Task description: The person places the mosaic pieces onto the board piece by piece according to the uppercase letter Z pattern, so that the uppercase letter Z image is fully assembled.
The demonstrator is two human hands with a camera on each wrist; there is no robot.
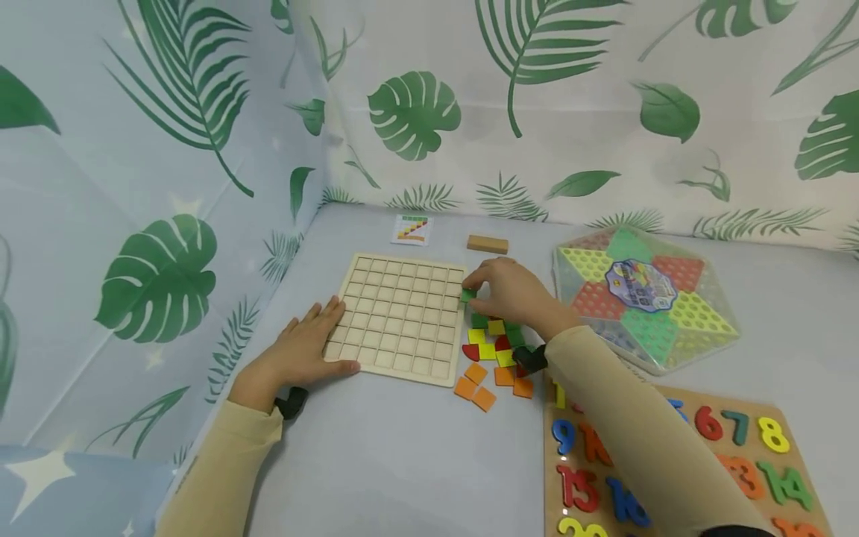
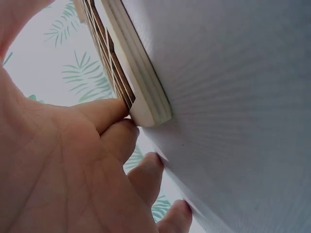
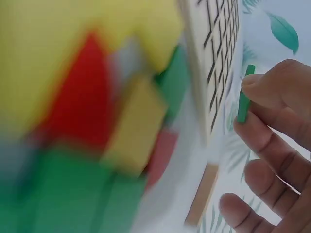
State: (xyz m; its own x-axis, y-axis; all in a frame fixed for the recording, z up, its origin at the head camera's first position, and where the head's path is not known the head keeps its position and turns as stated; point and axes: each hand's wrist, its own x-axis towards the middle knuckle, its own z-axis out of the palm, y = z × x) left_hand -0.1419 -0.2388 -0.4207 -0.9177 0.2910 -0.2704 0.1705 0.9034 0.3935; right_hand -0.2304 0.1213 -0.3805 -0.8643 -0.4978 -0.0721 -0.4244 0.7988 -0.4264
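Note:
My right hand [image 1: 513,292] pinches a green square tile [image 3: 246,94] between thumb and fingers, beside the right edge of a wooden grid board [image 1: 403,317]. The board has rows of square recesses with no tiles in them. At its left edge my left hand [image 1: 305,347] lies with fingers spread, thumb along the near left corner. In the left wrist view, fingertips touch the side of the board. Below the right hand lies a loose pile of tiles: green, yellow tiles [image 1: 477,336], red quarter-round pieces [image 1: 472,352] and orange squares [image 1: 484,398].
Behind the board lie a small pattern card [image 1: 411,230] and a wooden block [image 1: 488,245]. A hexagonal game board in clear plastic [image 1: 644,298] sits to the right. Nearer, a wooden number puzzle [image 1: 691,455] is partly covered by the right forearm. A leaf-print cloth forms the walls.

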